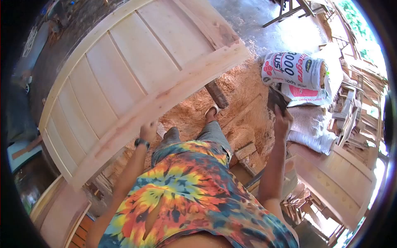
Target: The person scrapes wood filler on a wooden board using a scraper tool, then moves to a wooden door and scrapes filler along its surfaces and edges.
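Note:
A large pale wooden panel (120, 70) with grooved boards and a thick frame lies tilted across the upper left. Beside its near edge is my left hand (149, 131), a dark watch on the wrist. Its fingers look curled closed; whether they grip the frame or something small is hidden. My right hand (283, 120) is out to the right, away from the panel, closed on a dark brown flat piece that looks like a sheet of sandpaper (276, 99). That sheet is in front of the stacked sacks.
Printed sacks (291, 68) are piled at the right. Wood shavings (244, 99) cover the ground around my feet, with a thick wooden post (216, 94) under the panel. Another grooved panel (331, 177) leans at lower right, and scrap wood (364, 95) lines the far right.

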A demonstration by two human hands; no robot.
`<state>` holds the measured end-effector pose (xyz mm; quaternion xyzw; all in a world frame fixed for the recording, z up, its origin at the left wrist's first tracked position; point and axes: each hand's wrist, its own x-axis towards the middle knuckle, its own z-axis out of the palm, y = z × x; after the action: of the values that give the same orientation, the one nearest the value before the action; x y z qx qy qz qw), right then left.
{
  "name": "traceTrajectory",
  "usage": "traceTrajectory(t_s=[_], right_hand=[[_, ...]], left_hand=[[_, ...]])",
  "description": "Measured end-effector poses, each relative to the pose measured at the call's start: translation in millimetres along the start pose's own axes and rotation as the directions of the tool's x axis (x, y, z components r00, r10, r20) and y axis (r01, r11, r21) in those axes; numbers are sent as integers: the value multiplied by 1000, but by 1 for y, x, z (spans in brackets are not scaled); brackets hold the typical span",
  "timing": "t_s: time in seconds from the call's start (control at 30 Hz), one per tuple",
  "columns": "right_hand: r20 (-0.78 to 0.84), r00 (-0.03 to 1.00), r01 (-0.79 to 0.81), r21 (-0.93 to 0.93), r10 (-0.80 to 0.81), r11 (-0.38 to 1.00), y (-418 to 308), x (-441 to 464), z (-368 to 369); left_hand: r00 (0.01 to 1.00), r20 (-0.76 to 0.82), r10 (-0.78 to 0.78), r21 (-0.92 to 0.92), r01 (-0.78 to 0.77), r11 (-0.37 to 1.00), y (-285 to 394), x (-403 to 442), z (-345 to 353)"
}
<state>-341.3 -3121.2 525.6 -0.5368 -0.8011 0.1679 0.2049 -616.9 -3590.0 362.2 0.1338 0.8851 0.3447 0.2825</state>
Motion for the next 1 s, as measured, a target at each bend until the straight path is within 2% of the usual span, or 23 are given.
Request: traceTrajectory(t_s=[0.03,0.07,0.1,0.13,0.2,0.27,0.3,0.37,0.4,0.43,0.47,0.5,0.57,0.7,0.73,0.77,0.83,0.87,0.9,0.97,1.0], right_hand=[[-40,996,68,-120,-74,990,19,30,29],[45,993,107,7,-107,994,28,61,53],[121,982,130,143,-148,981,30,90,76],[156,977,128,113,-145,985,29,114,96],[214,967,126,84,-141,989,30,155,133],[252,958,113,101,-135,988,34,189,170],[278,951,108,101,-132,989,34,200,184],[254,944,162,204,-212,966,28,218,203],[368,910,125,194,-190,973,26,225,207],[391,902,117,185,-183,976,24,225,210],[335,897,206,256,-287,944,21,226,215],[271,882,295,321,-385,900,15,227,217],[371,847,289,279,-381,916,11,227,214],[274,875,323,286,-400,902,1,244,202],[220,887,335,301,-407,893,-3,252,195],[234,875,350,301,-425,887,-13,260,189],[120,730,622,290,-673,727,-36,272,182],[134,673,643,380,-727,665,-46,273,186],[143,657,652,385,-740,654,-55,275,192],[239,386,779,433,-891,453,-73,278,203],[306,311,802,424,-900,421,-82,279,206]], left_hand=[[999,42,-21,-8,21,1000,27,34,22],[999,23,40,59,-41,997,86,58,28],[978,-13,207,89,-205,975,125,87,42],[978,-67,196,92,-189,978,171,107,58],[940,-96,329,243,-298,923,213,169,100],[935,-238,264,433,-141,890,265,206,134],[942,-233,241,439,-119,891,276,225,153],[872,-448,197,440,23,898,280,257,189],[882,-438,176,443,42,895,280,265,201],[872,-477,111,447,132,885,279,271,211],[855,-517,51,446,218,868,278,275,220],[859,-511,34,448,232,864,278,277,224],[816,-562,134,488,196,851,275,276,223],[818,-565,106,478,220,850,277,274,221],[815,-566,127,480,201,854,276,274,222],[811,-567,147,480,180,859,276,274,223],[810,-572,128,465,192,864,275,275,222],[814,-567,129,467,189,864,277,275,221],[809,-577,110,454,206,867,279,275,220],[833,-546,83,405,176,897,279,272,219],[831,-553,62,394,195,898,279,271,219]])
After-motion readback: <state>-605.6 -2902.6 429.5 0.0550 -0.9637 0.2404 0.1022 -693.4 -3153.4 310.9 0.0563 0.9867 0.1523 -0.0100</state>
